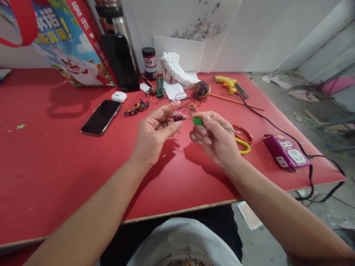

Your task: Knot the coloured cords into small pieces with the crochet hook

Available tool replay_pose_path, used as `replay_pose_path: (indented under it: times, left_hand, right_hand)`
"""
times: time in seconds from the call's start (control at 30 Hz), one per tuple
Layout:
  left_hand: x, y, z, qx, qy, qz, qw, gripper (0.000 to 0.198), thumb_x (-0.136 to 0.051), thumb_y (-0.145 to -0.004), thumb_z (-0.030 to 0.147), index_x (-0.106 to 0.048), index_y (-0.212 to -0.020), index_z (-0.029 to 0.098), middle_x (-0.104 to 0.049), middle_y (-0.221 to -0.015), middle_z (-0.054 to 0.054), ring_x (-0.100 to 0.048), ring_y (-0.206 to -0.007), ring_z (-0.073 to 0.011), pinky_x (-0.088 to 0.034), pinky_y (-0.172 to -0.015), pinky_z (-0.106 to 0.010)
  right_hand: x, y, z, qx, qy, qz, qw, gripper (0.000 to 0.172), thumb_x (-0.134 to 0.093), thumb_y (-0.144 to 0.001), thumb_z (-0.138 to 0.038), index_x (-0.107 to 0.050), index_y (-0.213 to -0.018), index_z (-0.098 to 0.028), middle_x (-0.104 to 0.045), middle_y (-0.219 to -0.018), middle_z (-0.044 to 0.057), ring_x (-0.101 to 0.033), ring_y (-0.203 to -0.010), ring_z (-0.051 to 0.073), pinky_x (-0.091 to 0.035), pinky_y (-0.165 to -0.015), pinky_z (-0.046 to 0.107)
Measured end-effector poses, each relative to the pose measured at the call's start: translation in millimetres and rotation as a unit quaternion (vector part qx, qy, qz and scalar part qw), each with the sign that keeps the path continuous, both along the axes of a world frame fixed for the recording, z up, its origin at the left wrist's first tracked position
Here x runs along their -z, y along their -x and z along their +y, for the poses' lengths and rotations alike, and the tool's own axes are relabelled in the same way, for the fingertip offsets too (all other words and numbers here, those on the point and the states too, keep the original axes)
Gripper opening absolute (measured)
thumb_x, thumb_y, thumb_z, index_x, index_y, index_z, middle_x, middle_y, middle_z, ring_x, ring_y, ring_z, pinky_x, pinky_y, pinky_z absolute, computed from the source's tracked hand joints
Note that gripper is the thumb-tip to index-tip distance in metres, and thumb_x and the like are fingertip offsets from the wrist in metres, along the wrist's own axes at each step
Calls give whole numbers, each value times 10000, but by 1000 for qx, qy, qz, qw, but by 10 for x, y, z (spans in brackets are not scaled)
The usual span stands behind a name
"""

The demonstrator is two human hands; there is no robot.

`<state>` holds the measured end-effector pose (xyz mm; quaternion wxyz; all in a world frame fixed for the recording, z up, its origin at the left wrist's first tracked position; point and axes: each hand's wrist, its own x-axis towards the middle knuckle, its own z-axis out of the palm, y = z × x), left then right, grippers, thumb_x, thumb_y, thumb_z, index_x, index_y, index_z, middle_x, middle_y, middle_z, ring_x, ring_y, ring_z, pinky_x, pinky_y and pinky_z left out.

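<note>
Between the thumb and fingers of my left hand (151, 136) is a small piece of dark, multicoloured crochet work (178, 118). A strand of yarn runs over that hand's raised fingers. My right hand (217, 138) is closed around the green grip of a crochet hook (198, 121), whose thin metal tip reaches to the crochet work. Just beyond both hands lie loose loops of orange and purple yarn (191, 106). A multicoloured yarn ball (201, 89) sits behind them. Partly hidden by my right hand, a pair of scissors (245, 148) shows one red and one yellow handle loop.
On the red table (69, 177) are a phone (102, 117), a white earphone case (119, 96), a braided yarn piece (136, 108) and an orange stick (238, 102). A yellow glue gun (227, 84) and purple power strip (287, 150) with cables stand right. A gift bag (74, 55) stands back left.
</note>
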<state>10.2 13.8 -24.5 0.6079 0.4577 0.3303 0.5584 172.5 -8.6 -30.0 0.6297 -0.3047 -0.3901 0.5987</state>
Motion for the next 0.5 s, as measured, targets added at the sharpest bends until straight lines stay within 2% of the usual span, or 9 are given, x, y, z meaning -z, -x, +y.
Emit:
replay_pose_path:
  times: [0.13,0.27,0.33,0.4,0.5]
  left_hand:
    - [-19,-9,15,-21,35,-15,999,329,-880,-680,132,-837,-993,224,-666,-775,25,-580,-688,-88,-469,-616,-204]
    - [-22,-24,14,-21,50,-24,998,389,-916,-620,119,-834,-989,209,-653,-740,43,-622,-718,-98,-543,-745,-234]
    - [-17,-34,2,-31,48,-9,998,412,-935,-610,130,-837,-1003,205,-652,-735,50,-618,-711,-96,-535,-746,-236]
    - [-10,-44,-19,-45,44,10,998,442,-944,-618,149,-842,-1043,211,-655,-730,53,-588,-678,-91,-497,-684,-227]
    - [3,-61,-56,-48,37,26,998,467,-922,-689,194,-839,-1147,224,-692,-751,39,-525,-627,-89,-447,-610,-233]
  right_hand:
    - [14,11,0,-8,-3,-6,1000,188,-813,-848,-367,-752,-895,-196,-494,-584,-87,-280,-435,31,-315,-505,240]
    - [34,29,-5,-5,-12,-17,1000,214,-822,-865,-389,-746,-917,-196,-510,-602,-84,-308,-440,33,-334,-515,250]
    - [61,40,-17,11,-28,-40,999,227,-811,-891,-408,-739,-942,-199,-528,-621,-76,-349,-452,46,-342,-516,259]
    - [102,50,-39,42,-59,-80,994,210,-772,-942,-405,-734,-985,-203,-544,-643,-67,-410,-481,67,-354,-517,266]
    - [178,64,-82,104,-117,-184,970,185,-700,-1017,-387,-724,-1077,-214,-612,-714,-38,-529,-574,103,-421,-564,277]
